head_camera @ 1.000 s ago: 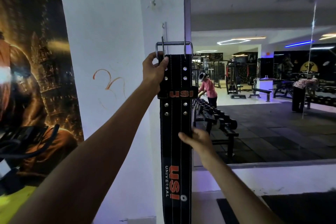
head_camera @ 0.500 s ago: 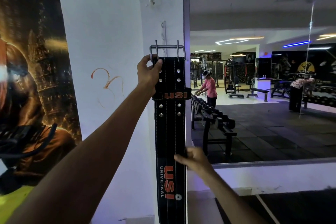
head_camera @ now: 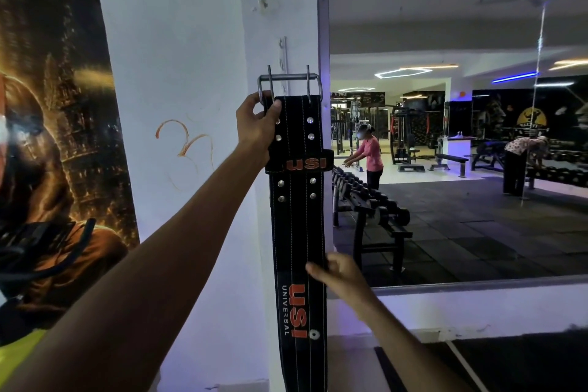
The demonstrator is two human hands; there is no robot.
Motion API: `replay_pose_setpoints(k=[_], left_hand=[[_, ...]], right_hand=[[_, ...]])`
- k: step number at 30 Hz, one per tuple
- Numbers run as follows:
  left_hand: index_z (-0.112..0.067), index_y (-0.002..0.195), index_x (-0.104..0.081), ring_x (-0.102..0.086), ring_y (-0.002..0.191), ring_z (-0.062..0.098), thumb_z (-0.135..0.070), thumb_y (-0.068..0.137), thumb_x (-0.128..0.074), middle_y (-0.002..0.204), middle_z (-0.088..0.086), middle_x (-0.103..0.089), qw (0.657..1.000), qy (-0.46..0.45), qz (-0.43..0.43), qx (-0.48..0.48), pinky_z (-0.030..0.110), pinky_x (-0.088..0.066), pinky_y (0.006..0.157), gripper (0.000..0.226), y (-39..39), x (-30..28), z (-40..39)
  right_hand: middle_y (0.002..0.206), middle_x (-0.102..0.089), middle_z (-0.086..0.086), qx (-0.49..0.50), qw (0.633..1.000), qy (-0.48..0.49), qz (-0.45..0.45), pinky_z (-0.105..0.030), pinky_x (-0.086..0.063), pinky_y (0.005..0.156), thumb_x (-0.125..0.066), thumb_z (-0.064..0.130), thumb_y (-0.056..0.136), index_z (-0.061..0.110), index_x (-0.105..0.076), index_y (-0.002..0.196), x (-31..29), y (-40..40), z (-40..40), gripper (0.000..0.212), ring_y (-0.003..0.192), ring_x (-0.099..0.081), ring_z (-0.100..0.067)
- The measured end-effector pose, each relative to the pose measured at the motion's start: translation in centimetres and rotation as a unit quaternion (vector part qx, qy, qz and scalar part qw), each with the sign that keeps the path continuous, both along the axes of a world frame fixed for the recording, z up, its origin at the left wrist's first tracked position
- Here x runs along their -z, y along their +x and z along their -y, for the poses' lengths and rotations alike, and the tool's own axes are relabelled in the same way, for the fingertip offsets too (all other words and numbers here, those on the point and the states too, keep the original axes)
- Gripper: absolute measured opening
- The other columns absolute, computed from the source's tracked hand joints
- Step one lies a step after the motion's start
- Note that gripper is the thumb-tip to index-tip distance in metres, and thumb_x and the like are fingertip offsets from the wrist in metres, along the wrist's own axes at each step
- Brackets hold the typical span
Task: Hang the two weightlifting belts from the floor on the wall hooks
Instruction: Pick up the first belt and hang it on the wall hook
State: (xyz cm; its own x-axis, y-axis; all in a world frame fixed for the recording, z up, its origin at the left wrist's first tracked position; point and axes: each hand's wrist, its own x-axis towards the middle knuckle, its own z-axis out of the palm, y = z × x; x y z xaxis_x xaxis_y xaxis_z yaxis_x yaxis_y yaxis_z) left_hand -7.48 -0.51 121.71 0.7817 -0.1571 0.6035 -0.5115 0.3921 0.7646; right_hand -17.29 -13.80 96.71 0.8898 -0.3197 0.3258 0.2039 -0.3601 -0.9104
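Note:
A black weightlifting belt with orange USI lettering hangs upright against the white pillar. Its steel double-prong buckle is at the top. My left hand is shut on the belt's top left edge, just under the buckle. My right hand grips the belt's right edge lower down, at mid-length. A thin white hook rail is fixed to the pillar straight above the buckle; the buckle's bar overlaps its lower end. The second belt is not in view.
A dark poster covers the wall to the left. A large framed mirror fills the right, reflecting a dumbbell rack, benches and two persons. A small hole marks the pillar higher up. Dark floor mat lies bottom right.
The belt dropped slightly with both hands, the buckle sinking below the hook rail, then stayed at about that height. My right hand slid further down the belt's edge.

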Motion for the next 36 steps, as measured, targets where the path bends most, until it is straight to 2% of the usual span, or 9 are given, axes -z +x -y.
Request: replay_pose_setpoints(k=[2, 5, 9, 12, 15, 21, 26, 33, 36], left_hand=[[-0.015, 0.111, -0.058, -0.054, 0.056, 0.019, -0.013, 0.1, -0.061, 0.077, 0.005, -0.061, 1.0, 0.0, 0.0, -0.002, 0.024, -0.047, 0.045, 0.012, 0.2, -0.1, -0.1], [-0.015, 0.112, -0.059, -0.054, 0.054, 0.018, -0.013, 0.1, -0.062, 0.077, 0.006, -0.062, 1.0, -0.005, -0.002, 0.001, 0.022, -0.046, 0.042, 0.012, 0.3, -0.3, -0.2], [-0.014, 0.114, -0.059, -0.056, 0.055, 0.018, -0.014, 0.1, -0.062, 0.079, 0.008, -0.064, 1.0, -0.006, 0.02, 0.013, 0.025, -0.049, 0.047, 0.015, 0.6, -0.5, -0.1], [-0.014, 0.114, -0.06, -0.057, 0.053, 0.017, -0.016, 0.1, -0.062, 0.077, 0.007, -0.065, 0.999, -0.004, 0.032, 0.013, 0.024, -0.049, 0.045, 0.014, 0.6, -1.0, 0.0], [-0.015, 0.113, -0.061, -0.056, 0.051, 0.015, -0.017, 0.1, -0.063, 0.077, 0.008, -0.063, 0.999, 0.01, 0.036, 0.013, 0.022, -0.046, 0.043, 0.013, 1.0, -1.5, -0.1], [-0.011, 0.122, -0.062, -0.065, 0.073, 0.023, -0.032, 0.103, -0.057, 0.093, 0.012, -0.068, 0.998, 0.042, 0.02, 0.033, 0.03, -0.056, 0.064, 0.029, 2.6, -2.1, -0.7], [-0.02, 0.112, -0.071, -0.072, 0.078, 0.009, -0.053, 0.105, -0.034, 0.093, 0.003, -0.077, 0.991, 0.105, 0.076, 0.029, 0.025, -0.059, 0.071, 0.05, 2.1, 0.4, -1.9], [-0.001, 0.113, -0.071, -0.072, 0.09, 0.012, -0.017, 0.099, -0.063, 0.101, 0.009, -0.075, 0.976, 0.185, 0.064, 0.091, 0.031, -0.059, 0.09, 0.023, 4.4, 11.2, -2.6], [0.0, 0.099, -0.072, -0.074, 0.079, 0.004, 0.002, 0.091, -0.069, 0.089, 0.001, -0.078, 0.959, 0.261, 0.058, 0.1, 0.024, -0.059, 0.077, 0.009, 5.0, 16.7, -2.1]], right_hand=[[0.101, -0.065, -0.033, 0.024, 0.998, 0.007, 0.065, -0.046, -0.053, 0.093, -0.069, 0.055, 0.078, -0.007, -0.06, 0.114, -5.2, -0.3, -0.1, 0.072, 0.096, -0.068, -0.031], [0.104, -0.064, 0.003, 0.037, 0.984, 0.032, 0.173, -0.016, -0.057, 0.08, -0.06, 0.042, 0.091, 0.014, -0.054, 0.13, -14.5, -0.6, -0.3, 0.049, 0.085, -0.065, 0.003], [0.097, -0.061, 0.015, 0.055, 0.975, 0.002, 0.213, -0.018, -0.05, 0.084, -0.063, 0.039, 0.092, 0.016, -0.049, 0.138, -23.5, 0.2, -0.5, 0.053, 0.095, -0.061, -0.001], [0.081, -0.062, 0.012, 0.069, 0.972, 0.033, 0.223, -0.003, -0.045, 0.047, -0.068, 0.025, 0.091, 0.006, -0.056, 0.125, -26.5, 1.5, -0.6, 0.04, 0.078, -0.064, -0.002], [0.076, -0.064, 0.003, 0.09, 0.968, 0.07, 0.223, -0.008, -0.044, 0.039, -0.069, 0.016, 0.09, 0.003, -0.063, 0.113, -27.5, 2.5, -0.8, 0.027, 0.068, -0.062, -0.009], [0.084, -0.072, -0.004, 0.121, 0.962, 0.106, 0.22, -0.024, -0.056, 0.061, -0.074, 0.01, 0.084, 0.012, -0.068, 0.102, -28.3, 4.5, -1.0, 0.019, 0.076, -0.069, -0.018], [0.072, -0.062, 0.005, 0.113, 0.955, 0.127, 0.243, -0.011, -0.043, 0.035, -0.071, 0.005, 0.086, 0.01, -0.067, 0.106, -28.9, 4.7, -1.7, 0.021, 0.061, -0.059, -0.007], [0.071, -0.062, 0.001, 0.122, 0.945, 0.142, 0.268, -0.021, -0.053, 0.042, -0.07, 0.004, 0.087, 0.006, -0.068, 0.109, -29.9, 4.7, -2.1, 0.022, 0.061, -0.059, -0.013], [0.07, -0.062, 0.001, 0.131, 0.942, 0.152, 0.27, -0.036, -0.058, 0.055, -0.069, 0.004, 0.087, 0.008, -0.069, 0.106, -29.7, 4.9, -1.9, 0.02, 0.061, -0.059, -0.014]])
